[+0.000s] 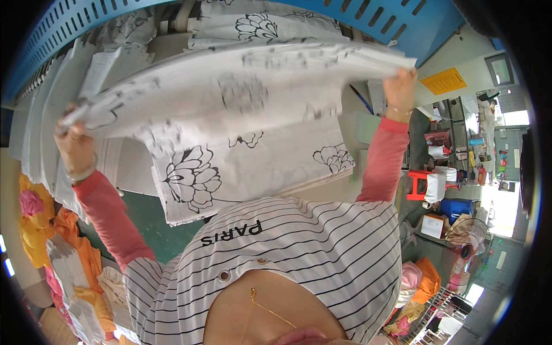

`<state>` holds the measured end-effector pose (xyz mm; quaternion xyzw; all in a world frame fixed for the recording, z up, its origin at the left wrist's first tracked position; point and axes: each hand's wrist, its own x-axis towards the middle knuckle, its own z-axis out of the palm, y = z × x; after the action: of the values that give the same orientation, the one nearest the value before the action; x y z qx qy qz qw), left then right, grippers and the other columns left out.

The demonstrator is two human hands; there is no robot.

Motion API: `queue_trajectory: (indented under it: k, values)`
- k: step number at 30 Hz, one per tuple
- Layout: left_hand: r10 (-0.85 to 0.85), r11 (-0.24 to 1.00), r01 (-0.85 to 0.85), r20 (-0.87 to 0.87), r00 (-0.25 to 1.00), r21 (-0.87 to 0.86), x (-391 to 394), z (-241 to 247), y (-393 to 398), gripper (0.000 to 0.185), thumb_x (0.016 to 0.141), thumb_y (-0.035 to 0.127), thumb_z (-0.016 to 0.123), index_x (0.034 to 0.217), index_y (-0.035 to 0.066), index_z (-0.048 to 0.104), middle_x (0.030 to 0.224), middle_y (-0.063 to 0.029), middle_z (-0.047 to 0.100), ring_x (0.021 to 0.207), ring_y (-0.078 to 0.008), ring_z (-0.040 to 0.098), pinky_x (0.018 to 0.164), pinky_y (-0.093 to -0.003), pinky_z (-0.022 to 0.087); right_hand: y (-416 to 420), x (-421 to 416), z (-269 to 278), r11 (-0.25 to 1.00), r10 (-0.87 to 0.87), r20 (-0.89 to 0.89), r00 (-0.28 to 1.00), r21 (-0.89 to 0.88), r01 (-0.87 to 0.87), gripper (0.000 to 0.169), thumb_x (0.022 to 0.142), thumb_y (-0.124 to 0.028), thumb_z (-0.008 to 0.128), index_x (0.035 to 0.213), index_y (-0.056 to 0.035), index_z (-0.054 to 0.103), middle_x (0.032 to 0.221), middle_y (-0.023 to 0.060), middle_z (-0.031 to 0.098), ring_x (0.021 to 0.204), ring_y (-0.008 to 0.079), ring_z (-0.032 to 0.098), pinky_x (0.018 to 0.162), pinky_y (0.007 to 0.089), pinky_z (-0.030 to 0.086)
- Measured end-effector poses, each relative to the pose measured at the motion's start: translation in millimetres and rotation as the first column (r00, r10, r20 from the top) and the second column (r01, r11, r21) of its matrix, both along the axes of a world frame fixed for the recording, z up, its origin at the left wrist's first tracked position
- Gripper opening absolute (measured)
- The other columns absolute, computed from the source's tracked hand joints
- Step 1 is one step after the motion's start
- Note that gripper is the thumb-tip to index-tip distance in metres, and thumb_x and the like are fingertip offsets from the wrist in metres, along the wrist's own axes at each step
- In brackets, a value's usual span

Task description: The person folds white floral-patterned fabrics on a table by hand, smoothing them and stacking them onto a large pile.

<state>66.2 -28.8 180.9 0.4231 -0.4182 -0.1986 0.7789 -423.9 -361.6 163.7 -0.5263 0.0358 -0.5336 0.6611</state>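
A white cloth with black flower outlines (284, 86) is stretched between my hands, its printed parts blurred. My left hand (75, 125), with a bracelet at the wrist, pinches the cloth's corner on the left side of the view. On the right, my right hand (401, 84) grips the opposite corner near its folded edge. Beneath the raised cloth lies a stack of folded cloths with the same flower pattern (258, 177), close against my striped shirt. Another flower-printed cloth (280, 28) lies beyond, at the top.
White folded stacks (64, 99) stand along the left. A blue slotted plastic basket (371, 19) borders the top. A blue pen (361, 99) and pale green sheets (366, 128) lie on the table to the right. Orange fabric (79, 241) hangs at lower left; a red stool (417, 185) stands farther right.
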Motion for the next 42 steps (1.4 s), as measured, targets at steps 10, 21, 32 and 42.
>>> queue_trajectory:
  k: [10,21,32,42]
  values:
    - [0.17,0.97,-0.24,0.62,0.766,0.03,-24.3,55.4,24.9,0.015,0.07,0.007,0.063,0.082,-0.001,0.059,0.082,-0.0077,0.055,0.075,-0.0149,0.051,0.066,-0.0255,0.04,-1.7,-17.3,27.5,0.989,-0.083,-0.087,0.993,-0.125,0.072,0.009,0.075,0.003,0.052,0.083,-0.0028,0.052,0.089,0.0086,0.054,0.093,0.0278,0.051,0.098,0.0486,0.028]
    - [-0.502,0.652,0.374,0.005,0.865,0.659,-91.1,-45.7,131.5,0.021,0.052,0.01,0.076,0.06,0.001,0.059,0.066,-0.007,0.055,0.064,-0.0156,0.054,0.054,-0.026,0.041,112.8,-103.0,-68.5,0.934,0.346,-0.813,0.468,0.346,-0.091,0.019,0.051,0.002,0.068,0.059,-0.0025,0.051,0.065,0.0095,0.054,0.062,0.015,0.053,0.06,0.0246,0.044]
    - [-0.106,0.761,0.344,-0.418,0.902,0.55,-12.3,-173.3,22.7,0.043,0.082,0.005,0.048,0.123,-0.001,0.035,0.103,-0.0054,0.053,0.087,-0.0115,0.051,0.075,-0.0235,0.041,13.8,29.0,-114.5,0.714,0.244,-0.488,0.838,0.675,0.184,0.037,0.079,-0.026,0.059,0.108,-0.0043,0.051,0.098,0.0029,0.054,0.089,0.0086,0.048,0.075,0.023,0.039]
    - [0.063,0.857,-0.113,0.117,0.991,0.503,-49.4,-88.5,8.2,0.049,0.079,0.001,0.043,0.128,0.004,0.036,0.118,-0.0029,0.048,0.073,-0.0047,0.043,0.066,-0.0157,0.034,38.2,35.6,-97.4,0.848,-0.262,-0.826,0.499,0.05,0.527,0.035,0.075,-0.023,0.064,0.099,0.0019,0.056,0.081,0.0001,0.055,0.061,0.0055,0.047,0.051,0.0193,0.037]
